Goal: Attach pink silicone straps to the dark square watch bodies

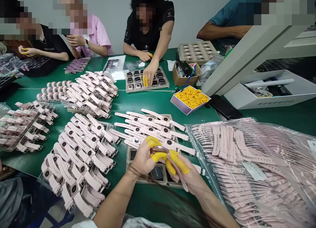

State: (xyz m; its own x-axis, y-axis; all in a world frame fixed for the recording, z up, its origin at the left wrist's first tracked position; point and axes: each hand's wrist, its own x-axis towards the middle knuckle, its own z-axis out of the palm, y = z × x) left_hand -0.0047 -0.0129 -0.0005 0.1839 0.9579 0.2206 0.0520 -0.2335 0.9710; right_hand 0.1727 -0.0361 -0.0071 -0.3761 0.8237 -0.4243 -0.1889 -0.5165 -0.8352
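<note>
Yellow finger cots cover several fingertips of both my hands. My left hand (143, 158) pinches the case of a smartwatch (160, 149), seen edge-on, over a tray. Pressed against its right side, my right hand (189, 175) grips a pale pink watch strap (184, 184) whose free end hangs down toward me. Whether strap and case are joined is hidden by the fingers. Beneath my hands lies a compartment tray (145, 181) with dark square watch cases in it. Across its far part rest rows of pink-strapped watches (150, 129), backs up.
Stacked strapped watches (81, 155) stand to my left, with more piles behind. A plastic bag of pink straps (237, 175) fills the right. A box of yellow finger cots (190, 98) sits beyond, near a slanted grey post (247, 47). Co-workers sit opposite; one reaches into a watch tray (130, 89).
</note>
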